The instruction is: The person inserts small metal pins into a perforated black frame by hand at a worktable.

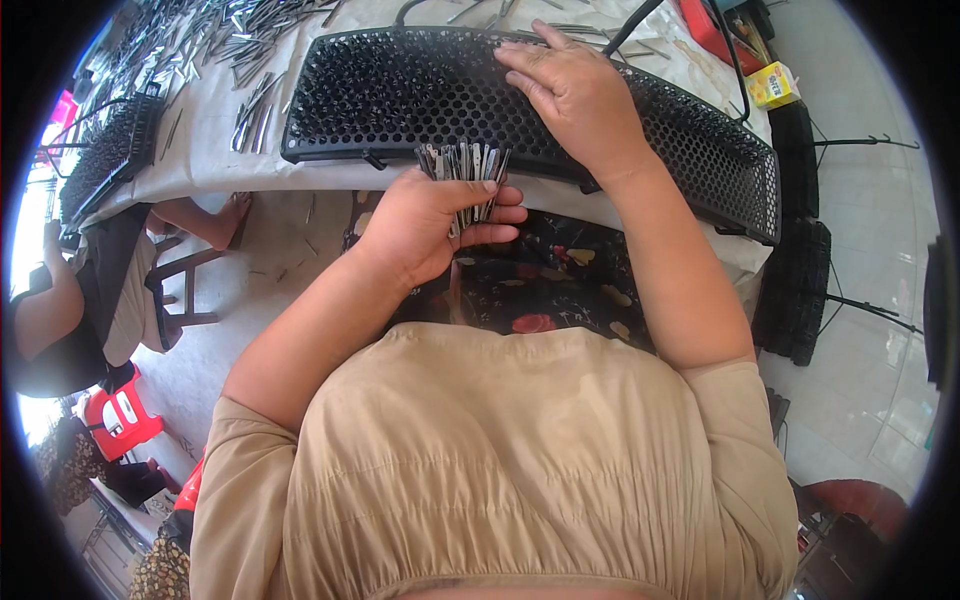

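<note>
My left hand (422,222) is closed round an upright bundle of thin metal strips (464,180), some with small holes at their tops. It is at the near edge of a long black rack (480,110) full of round holes. My right hand (575,90) reaches over the rack with its fingers bent and tips close together near the far side. Whatever those fingertips hold, if anything, is too small to make out. Many holes in the rack's left part have strips standing in them; the holes nearer its middle and right show bare.
Loose metal strips (250,45) lie heaped on the pale-covered table (210,175). A second filled rack (110,150) stands at the left, near a seated person (100,290). At the right are a yellow box (772,85) and black racks (795,290). A red stool (122,415) is lower left.
</note>
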Motion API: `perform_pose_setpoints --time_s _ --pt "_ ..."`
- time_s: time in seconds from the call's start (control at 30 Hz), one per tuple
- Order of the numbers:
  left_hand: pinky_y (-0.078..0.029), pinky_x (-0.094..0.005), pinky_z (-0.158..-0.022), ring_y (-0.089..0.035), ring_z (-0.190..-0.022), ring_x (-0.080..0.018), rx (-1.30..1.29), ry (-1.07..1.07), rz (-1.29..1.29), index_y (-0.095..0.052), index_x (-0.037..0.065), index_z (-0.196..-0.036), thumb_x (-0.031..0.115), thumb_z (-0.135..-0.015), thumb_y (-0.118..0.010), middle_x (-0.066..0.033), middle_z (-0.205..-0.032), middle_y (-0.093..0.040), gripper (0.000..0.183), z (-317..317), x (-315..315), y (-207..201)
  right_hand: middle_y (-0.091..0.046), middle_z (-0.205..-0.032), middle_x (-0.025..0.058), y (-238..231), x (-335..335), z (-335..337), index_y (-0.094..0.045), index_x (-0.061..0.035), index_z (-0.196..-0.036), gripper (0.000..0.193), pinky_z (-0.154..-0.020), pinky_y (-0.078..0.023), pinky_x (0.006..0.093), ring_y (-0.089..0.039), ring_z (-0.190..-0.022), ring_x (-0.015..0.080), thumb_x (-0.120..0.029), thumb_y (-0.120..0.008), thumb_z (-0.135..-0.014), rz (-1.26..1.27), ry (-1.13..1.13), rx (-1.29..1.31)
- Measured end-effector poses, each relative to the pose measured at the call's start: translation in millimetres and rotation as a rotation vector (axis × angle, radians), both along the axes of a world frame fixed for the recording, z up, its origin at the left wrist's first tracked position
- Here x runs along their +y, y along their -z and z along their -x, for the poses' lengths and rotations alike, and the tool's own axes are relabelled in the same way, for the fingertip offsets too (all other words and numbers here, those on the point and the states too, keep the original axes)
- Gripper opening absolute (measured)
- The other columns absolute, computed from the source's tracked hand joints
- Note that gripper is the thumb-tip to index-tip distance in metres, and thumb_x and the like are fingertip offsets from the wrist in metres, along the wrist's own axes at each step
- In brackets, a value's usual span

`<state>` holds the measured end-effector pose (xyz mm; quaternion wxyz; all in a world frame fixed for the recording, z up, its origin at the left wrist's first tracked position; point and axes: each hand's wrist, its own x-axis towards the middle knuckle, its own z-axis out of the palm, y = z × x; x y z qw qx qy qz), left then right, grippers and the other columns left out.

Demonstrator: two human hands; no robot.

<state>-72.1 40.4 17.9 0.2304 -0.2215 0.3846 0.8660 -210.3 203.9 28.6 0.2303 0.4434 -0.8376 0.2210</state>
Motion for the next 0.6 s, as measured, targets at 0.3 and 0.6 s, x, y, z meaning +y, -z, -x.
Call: perform_pose_setpoints --time_s 0.3,0.6 --pt "-0.061 -0.0372 -0.074 -0.069 -0.086 -0.0255 0.121 -0.096 0.043 -0.060 -0.003 -0.109 0.002 -0.094 -0.057 -0.0148 -0.097 -0.067 0.016 -7 2 -6 -0.073 -0.101 0.0138 -26 -3 -70 -0.069 -0.0027 -0.111 0.031 -0.078 -0.055 0.0326 -0.071 -0.089 0.0242 -0.012 -0.072 -0.081 0.366 0.071 -0.889" --pt "-0.060 -0.0311 -0.063 -0.070 -0.084 -0.0224 0.140 0.012 0.127 -0.062 0.000 -0.112 0.004 -0.095 -0.058 -0.0116 -0.099 -0.069 0.018 -6 5 -19 -0.073 -0.087 0.0058 -23 2 -75 -0.072 -0.0001 -0.095 0.016 -0.069 -0.053 0.0245 -0.065 -0.077 0.0089 -0.005 -0.073 -0.080 0.592 0.026 -1.187"
